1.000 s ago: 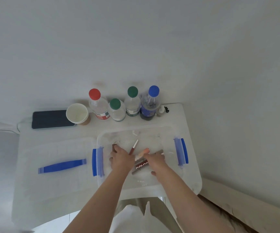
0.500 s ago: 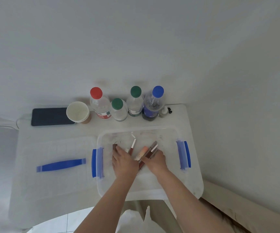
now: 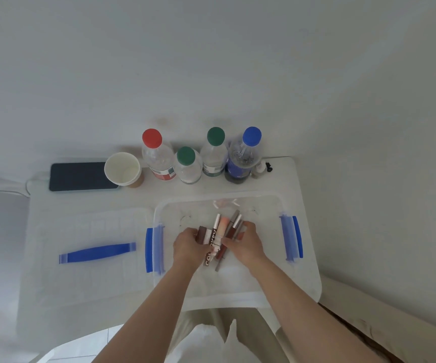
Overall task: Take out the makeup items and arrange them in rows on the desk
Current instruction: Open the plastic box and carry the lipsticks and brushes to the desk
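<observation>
A clear plastic box (image 3: 269, 286) with blue clips stands on the white desk (image 3: 285, 179) at the right. Inside it, both hands gather a bundle of makeup items (image 3: 222, 233): a peach tube, brown lipstick-like sticks, thin pencils and a dark tube with white lettering. My left hand (image 3: 188, 246) grips the bundle from the left, fingers curled round a brown stick. My right hand (image 3: 245, 243) closes on it from the right. The items lie side by side, pointing away from me.
The box's clear lid (image 3: 91, 254) with a blue handle lies on the desk to the left. Along the back edge stand a phone (image 3: 80, 176), a paper cup (image 3: 122, 169), several capped bottles (image 3: 158, 159) and a tiny dropper bottle (image 3: 260, 169). A wall rises behind.
The scattered items in the box have been drawn together into one bundle between my hands. Both hands closed in on it and lifted it slightly.
</observation>
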